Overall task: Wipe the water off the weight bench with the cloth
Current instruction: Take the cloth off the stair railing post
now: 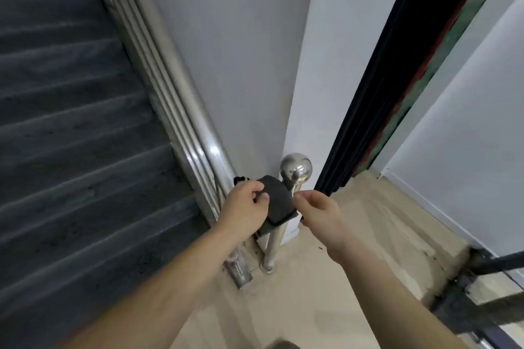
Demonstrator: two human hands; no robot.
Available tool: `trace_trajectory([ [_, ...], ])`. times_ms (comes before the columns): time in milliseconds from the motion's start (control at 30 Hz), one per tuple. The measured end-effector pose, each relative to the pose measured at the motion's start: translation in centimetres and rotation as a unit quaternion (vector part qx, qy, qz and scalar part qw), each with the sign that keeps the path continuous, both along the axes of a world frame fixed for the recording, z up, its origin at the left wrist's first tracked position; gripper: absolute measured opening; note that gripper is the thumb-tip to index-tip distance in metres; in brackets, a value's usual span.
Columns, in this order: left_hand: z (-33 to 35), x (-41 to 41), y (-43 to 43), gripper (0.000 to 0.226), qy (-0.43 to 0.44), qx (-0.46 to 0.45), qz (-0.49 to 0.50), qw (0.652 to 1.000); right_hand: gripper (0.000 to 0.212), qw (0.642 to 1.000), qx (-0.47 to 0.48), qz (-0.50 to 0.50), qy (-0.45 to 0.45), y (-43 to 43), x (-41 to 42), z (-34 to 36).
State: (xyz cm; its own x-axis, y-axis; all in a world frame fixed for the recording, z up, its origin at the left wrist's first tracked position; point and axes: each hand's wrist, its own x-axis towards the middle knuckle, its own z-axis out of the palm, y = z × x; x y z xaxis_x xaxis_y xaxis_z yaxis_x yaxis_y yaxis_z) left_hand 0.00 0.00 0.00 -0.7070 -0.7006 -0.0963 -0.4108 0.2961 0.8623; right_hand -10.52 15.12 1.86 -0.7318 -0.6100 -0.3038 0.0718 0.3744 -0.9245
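A dark grey cloth (279, 202) hangs over the low end of the steel stair handrail (181, 99), just under the post's shiny ball top (296, 168). My left hand (246, 205) has its fingers curled on the cloth's upper left part. My right hand (319, 211) pinches the cloth's right edge beside the post. The cloth's lower part hangs down behind both hands. No weight bench surface is visible.
Dark carpeted stairs (71, 136) rise on the left. White walls and a dark door frame (377, 88) stand ahead. The floor (297, 306) is pale wood. A dark metal frame (467, 292) lies at the lower right. A small black and yellow object (241, 179) sits behind the rail.
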Motion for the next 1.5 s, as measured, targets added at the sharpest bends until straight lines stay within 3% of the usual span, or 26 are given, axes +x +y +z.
trace_trajectory([
  [100, -1.1, -4.2, -4.1, 0.030, -0.068, -0.131, -0.075, 0.986, 0.029, 0.997, 0.045, 0.054, 0.038, -3.3, -2.6, -1.5],
  [233, -4.3, -7.0, -8.0, 0.026, -0.189, -0.226, -0.141, 0.945, 0.040, 0.976, 0.132, 0.150, 0.084, -7.3, -5.1, -6.2],
  [467, -5.6, -10.8, -8.7, 0.041, -0.369, -0.307, -0.208, 0.853, 0.025, 0.989, 0.107, 0.098, 0.026, -7.5, -7.2, -10.6],
  [533, -5.5, -12.2, -9.3, 0.042, -0.402, -0.274, -0.232, 0.843, 0.024, 0.991, 0.101, 0.085, 0.029, -7.6, -7.5, -10.5],
  [633, -4.9, -13.6, -11.1, 0.040, -0.409, -0.173, -0.261, 0.857, 0.021, 0.996, 0.082, 0.036, 0.001, -7.9, -7.9, -10.3],
  [733, -4.5, -13.1, -12.1, 0.034, -0.349, -0.091, -0.241, 0.901, 0.019, 0.996, 0.060, -0.039, -0.044, -7.9, -6.3, -10.2],
  [833, -3.8, -11.8, -12.1, 0.022, -0.253, 0.059, -0.215, 0.941, 0.014, 0.983, 0.010, -0.143, -0.111, -8.4, -3.9, -9.4],
  [900, -2.5, -11.2, -12.0, 0.011, -0.203, 0.164, -0.196, 0.945, 0.015, 0.967, -0.008, -0.223, -0.123, -8.5, -3.1, -8.4],
  [1033, 0.4, -9.9, -11.7, 0.011, -0.140, 0.241, -0.223, 0.934, 0.015, 0.927, -0.024, -0.352, -0.127, -8.2, -1.0, -6.5],
  [1167, 4.2, -9.0, -9.5, 0.019, -0.072, 0.312, -0.293, 0.901, 0.034, 0.899, -0.068, -0.384, -0.200, -7.0, 2.1, -5.2],
  [1233, 5.8, -8.3, -7.3, 0.020, -0.049, 0.363, -0.328, 0.871, 0.050, 0.885, -0.109, -0.384, -0.239, -5.6, 3.9, -4.0],
  [1333, 7.6, -6.2, -2.7, 0.028, -0.056, 0.431, -0.377, 0.818, 0.056, 0.862, -0.184, -0.390, -0.264, -2.2, 7.4, -2.0],
  [1433, 8.1, -3.4, 3.0, 0.033, -0.093, 0.457, -0.450, 0.762, 0.059, 0.798, -0.277, -0.454, -0.285, 3.0, 11.7, -0.4],
  [1500, 7.9, -1.3, 7.5, 0.031, -0.118, 0.463, -0.485, 0.733, 0.064, 0.768, -0.286, -0.495, -0.289, 7.3, 15.2, -0.1],
])
